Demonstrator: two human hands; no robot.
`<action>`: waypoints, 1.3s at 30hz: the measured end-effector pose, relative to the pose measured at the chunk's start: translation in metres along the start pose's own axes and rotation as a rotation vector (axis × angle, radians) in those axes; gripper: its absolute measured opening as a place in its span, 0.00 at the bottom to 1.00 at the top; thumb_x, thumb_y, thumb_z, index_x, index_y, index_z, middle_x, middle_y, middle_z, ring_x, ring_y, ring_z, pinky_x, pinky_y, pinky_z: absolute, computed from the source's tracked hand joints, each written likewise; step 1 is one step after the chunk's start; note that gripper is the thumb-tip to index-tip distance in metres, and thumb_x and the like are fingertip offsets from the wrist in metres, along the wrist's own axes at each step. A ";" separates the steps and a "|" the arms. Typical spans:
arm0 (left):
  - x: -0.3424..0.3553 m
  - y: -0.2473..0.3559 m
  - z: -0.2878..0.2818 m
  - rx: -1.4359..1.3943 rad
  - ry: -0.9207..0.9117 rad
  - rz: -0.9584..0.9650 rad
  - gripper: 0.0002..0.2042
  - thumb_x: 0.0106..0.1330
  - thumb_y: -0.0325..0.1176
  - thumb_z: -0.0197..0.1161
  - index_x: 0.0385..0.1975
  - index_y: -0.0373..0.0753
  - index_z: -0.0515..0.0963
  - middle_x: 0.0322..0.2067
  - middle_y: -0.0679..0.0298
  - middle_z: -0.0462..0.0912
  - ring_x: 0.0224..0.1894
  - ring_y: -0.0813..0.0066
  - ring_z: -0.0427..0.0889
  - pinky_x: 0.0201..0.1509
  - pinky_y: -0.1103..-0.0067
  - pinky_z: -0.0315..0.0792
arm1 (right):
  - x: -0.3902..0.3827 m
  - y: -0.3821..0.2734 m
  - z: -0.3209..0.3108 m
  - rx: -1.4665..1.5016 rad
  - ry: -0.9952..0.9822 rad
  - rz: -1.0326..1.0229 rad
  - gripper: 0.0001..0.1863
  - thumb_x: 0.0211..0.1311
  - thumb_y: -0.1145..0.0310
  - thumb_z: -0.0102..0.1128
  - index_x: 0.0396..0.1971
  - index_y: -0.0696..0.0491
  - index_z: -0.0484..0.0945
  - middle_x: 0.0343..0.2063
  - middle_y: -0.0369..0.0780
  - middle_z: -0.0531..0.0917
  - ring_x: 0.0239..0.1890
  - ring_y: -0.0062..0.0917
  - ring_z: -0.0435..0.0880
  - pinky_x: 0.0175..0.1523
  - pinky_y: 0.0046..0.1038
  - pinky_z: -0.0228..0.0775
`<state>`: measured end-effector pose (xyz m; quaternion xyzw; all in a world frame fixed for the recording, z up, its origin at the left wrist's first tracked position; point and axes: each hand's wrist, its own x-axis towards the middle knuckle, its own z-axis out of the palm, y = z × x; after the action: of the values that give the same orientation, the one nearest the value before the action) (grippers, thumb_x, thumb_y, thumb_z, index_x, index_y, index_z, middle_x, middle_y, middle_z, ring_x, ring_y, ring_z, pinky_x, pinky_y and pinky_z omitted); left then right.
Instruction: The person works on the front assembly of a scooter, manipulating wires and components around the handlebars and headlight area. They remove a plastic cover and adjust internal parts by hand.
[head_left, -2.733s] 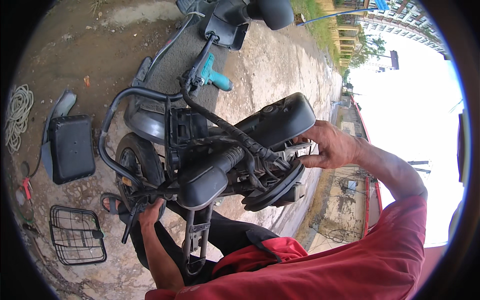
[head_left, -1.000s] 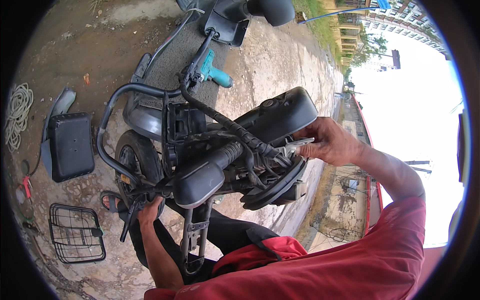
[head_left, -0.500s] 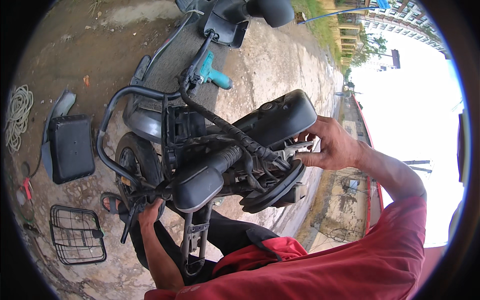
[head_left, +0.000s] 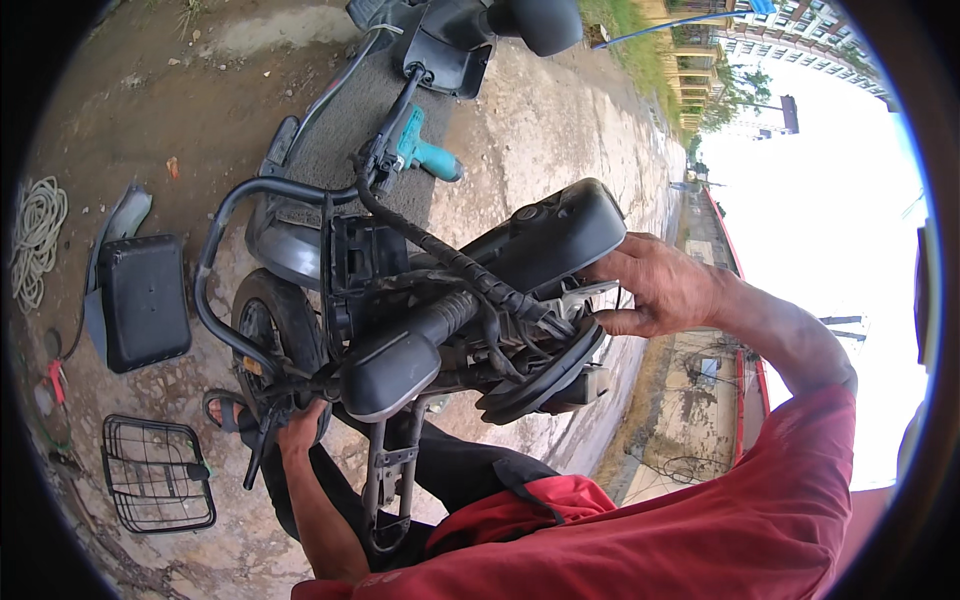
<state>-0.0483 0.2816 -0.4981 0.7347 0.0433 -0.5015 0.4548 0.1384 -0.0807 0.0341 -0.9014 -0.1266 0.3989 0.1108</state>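
My left hand (head_left: 298,430) is closed around the handlebar (head_left: 268,430) of a black, partly dismantled scooter, low on its left. My right hand (head_left: 655,290) curls in from the right at a silver metal bracket (head_left: 585,292), below an oblong black housing (head_left: 545,225) and above a round black part (head_left: 545,375); its fingertips are partly hidden. Taped cables (head_left: 450,255) run toward that bracket, and a ribbed boot with a black cap (head_left: 390,370) lies between my hands. A teal power tool (head_left: 435,155) rests farther up on the scooter's footboard.
On the ground at left are coiled white rope (head_left: 40,240), a black panel (head_left: 140,300), a grey trim piece (head_left: 125,210), a red-handled tool (head_left: 55,380) and a wire basket (head_left: 155,470). A concrete path runs between a yellow fence (head_left: 690,60) and a weathered wall (head_left: 680,420).
My right hand has made small shifts of its fingers and thumb around the silver bracket. My left hand stays on the handlebar, and the scooter has barely moved.
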 end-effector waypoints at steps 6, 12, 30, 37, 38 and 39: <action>-0.005 0.012 -0.007 0.019 -0.053 -0.107 0.37 0.59 0.57 0.72 0.63 0.37 0.76 0.64 0.53 0.78 0.66 0.50 0.75 0.69 0.61 0.66 | 0.001 -0.011 0.004 0.265 0.007 0.405 0.23 0.64 0.56 0.73 0.45 0.60 0.79 0.29 0.42 0.81 0.30 0.31 0.85 0.37 0.34 0.78; -0.003 0.009 -0.004 0.048 -0.058 -0.098 0.37 0.59 0.57 0.72 0.63 0.37 0.76 0.63 0.53 0.79 0.66 0.50 0.75 0.69 0.62 0.67 | -0.005 0.002 0.016 0.468 -0.024 0.579 0.23 0.65 0.53 0.72 0.39 0.60 0.78 0.21 0.40 0.82 0.25 0.24 0.82 0.33 0.30 0.74; -0.003 0.021 -0.011 0.118 -0.082 -0.057 0.47 0.62 0.69 0.58 0.73 0.39 0.64 0.68 0.48 0.72 0.72 0.47 0.66 0.72 0.64 0.61 | -0.001 -0.014 0.009 0.403 -0.031 0.597 0.26 0.65 0.47 0.71 0.37 0.58 0.78 0.24 0.41 0.83 0.27 0.25 0.84 0.33 0.31 0.76; 0.003 0.002 -0.006 0.068 -0.026 -0.047 0.44 0.60 0.63 0.65 0.68 0.32 0.70 0.65 0.42 0.75 0.69 0.43 0.70 0.71 0.63 0.62 | -0.010 0.003 0.013 0.088 0.037 0.115 0.23 0.62 0.58 0.74 0.42 0.60 0.74 0.41 0.47 0.79 0.39 0.35 0.88 0.37 0.36 0.82; 0.005 -0.005 -0.002 0.089 -0.073 -0.071 0.43 0.60 0.62 0.65 0.67 0.32 0.71 0.64 0.42 0.75 0.69 0.43 0.70 0.71 0.63 0.62 | -0.018 -0.001 0.017 0.156 0.050 0.189 0.23 0.62 0.57 0.74 0.42 0.61 0.75 0.39 0.47 0.80 0.38 0.34 0.88 0.37 0.36 0.82; 0.006 0.000 -0.009 0.065 -0.028 -0.102 0.42 0.60 0.62 0.65 0.66 0.32 0.72 0.64 0.42 0.76 0.69 0.43 0.70 0.71 0.63 0.63 | -0.005 -0.003 0.006 0.175 0.068 0.172 0.24 0.63 0.56 0.73 0.41 0.61 0.75 0.37 0.46 0.81 0.37 0.34 0.88 0.37 0.36 0.82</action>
<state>-0.0393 0.2857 -0.5017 0.7387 0.0581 -0.5355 0.4053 0.1298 -0.0788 0.0347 -0.9088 -0.0096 0.3857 0.1586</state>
